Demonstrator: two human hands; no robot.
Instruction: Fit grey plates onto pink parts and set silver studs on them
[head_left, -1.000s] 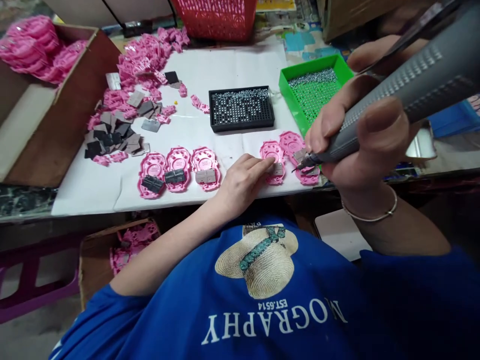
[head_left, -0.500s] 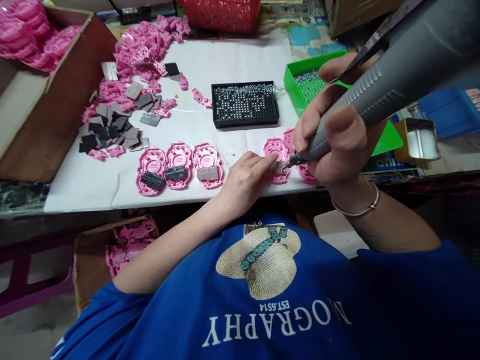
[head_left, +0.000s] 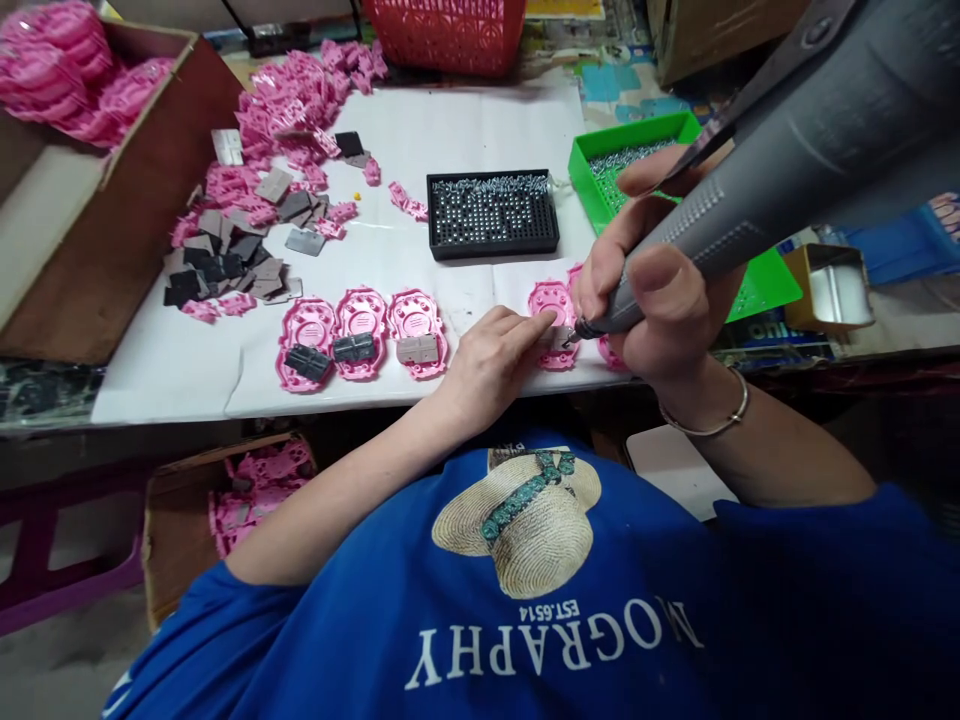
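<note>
My right hand (head_left: 664, 310) is wrapped round a grey electric screwdriver (head_left: 795, 170), held at a slant. Its bit meets the right end of a small grey plate (head_left: 553, 341) lying across a pink plastic shell (head_left: 549, 296). From the left, my left hand (head_left: 484, 365) presses its fingertips on that shell and plate, fingers together. Another pink shell (head_left: 613, 353) is mostly hidden behind my right hand. Left of my hands, three pink shells (head_left: 362, 305) lie in a row, two with dark plates (head_left: 354, 348) and one with a grey plate (head_left: 417, 349).
A black tray of screws (head_left: 492, 250) stands behind the row, and a green screw tray (head_left: 592, 185) to its right. Pink parts (head_left: 292, 100) and loose plates (head_left: 225, 260) are heaped at left, beside a cardboard box (head_left: 165, 130). A red basket (head_left: 450, 35) stands at the back.
My right hand has brought the screwdriver left, from the rightmost shell to the one under my left hand. In the last half second the bit has stayed there; my left hand keeps its place.
</note>
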